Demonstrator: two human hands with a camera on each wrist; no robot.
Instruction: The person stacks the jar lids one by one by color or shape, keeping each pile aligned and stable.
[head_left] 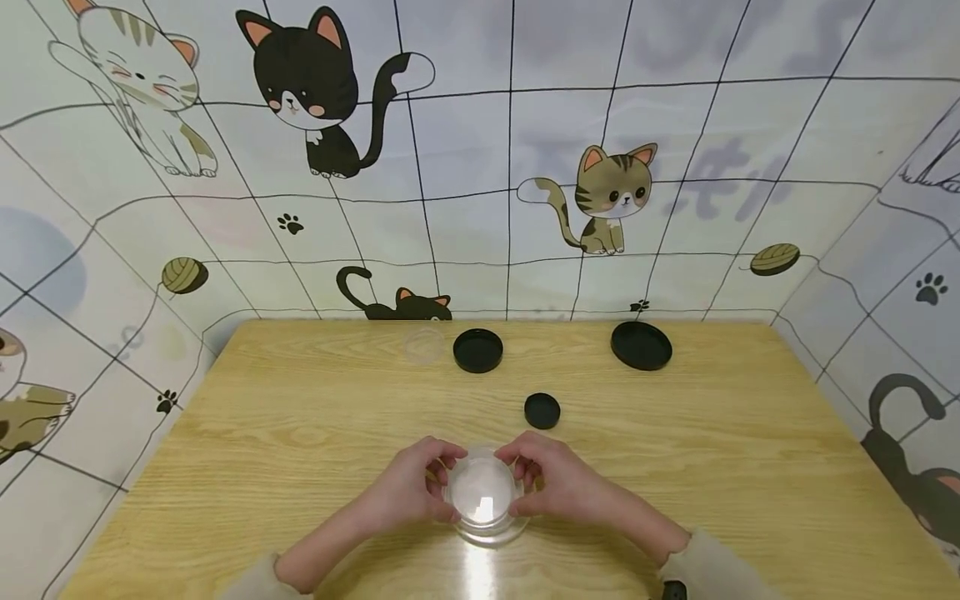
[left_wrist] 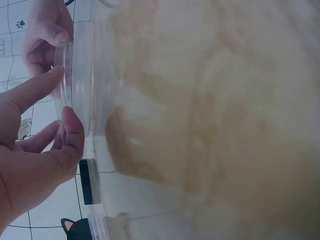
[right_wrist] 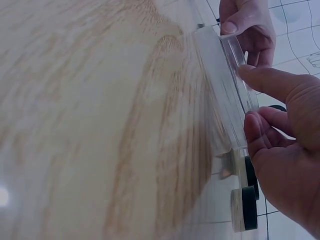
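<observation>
As we look down on the bench (head_left: 300,433), here's the left hand (head_left: 412,485) and the right hand (head_left: 553,482), fingers bent, thumbs in, gripping opposite sides of a clear round piece (head_left: 482,487)! We see it between them, above a wider clear base (head_left: 492,539). Beyond, we spot a small black disc (head_left: 542,411), with a medium black disc (head_left: 477,350) farther back.
</observation>
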